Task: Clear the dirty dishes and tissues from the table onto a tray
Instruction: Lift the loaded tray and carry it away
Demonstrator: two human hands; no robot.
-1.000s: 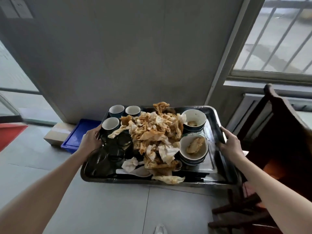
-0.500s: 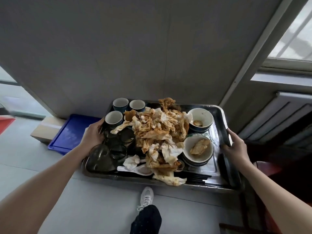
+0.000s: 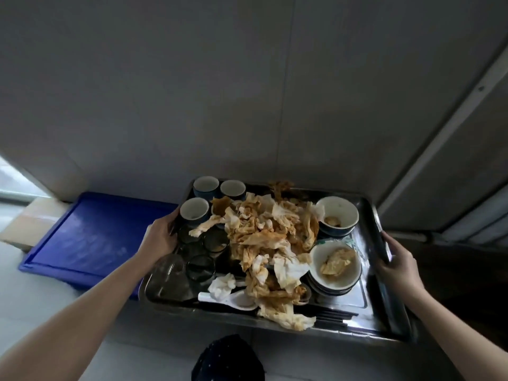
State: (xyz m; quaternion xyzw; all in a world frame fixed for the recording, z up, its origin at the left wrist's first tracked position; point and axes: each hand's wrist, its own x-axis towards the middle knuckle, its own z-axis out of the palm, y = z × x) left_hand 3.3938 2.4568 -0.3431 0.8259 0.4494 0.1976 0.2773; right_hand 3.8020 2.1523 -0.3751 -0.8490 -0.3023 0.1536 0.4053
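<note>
Grip looks firm: the left hand (image 3: 160,237) curls round the left rim of the steel tray (image 3: 369,224), and the right hand (image 3: 398,264) round the right rim, above the floor (image 3: 55,312). Soiled tissues (image 3: 269,237) lie heaped among teacups (image 3: 194,211), glasses (image 3: 200,268) and bowls (image 3: 335,264), one overhanging the near edge. A tilt could slide the glasses or shed tissues.

The metal tray (image 3: 369,215) bears 3 cups (image 3: 194,213), 2 bowls (image 3: 337,217), dark glasses (image 3: 200,268), a spoon (image 3: 242,298) and soiled tissues (image 3: 269,232).
</note>
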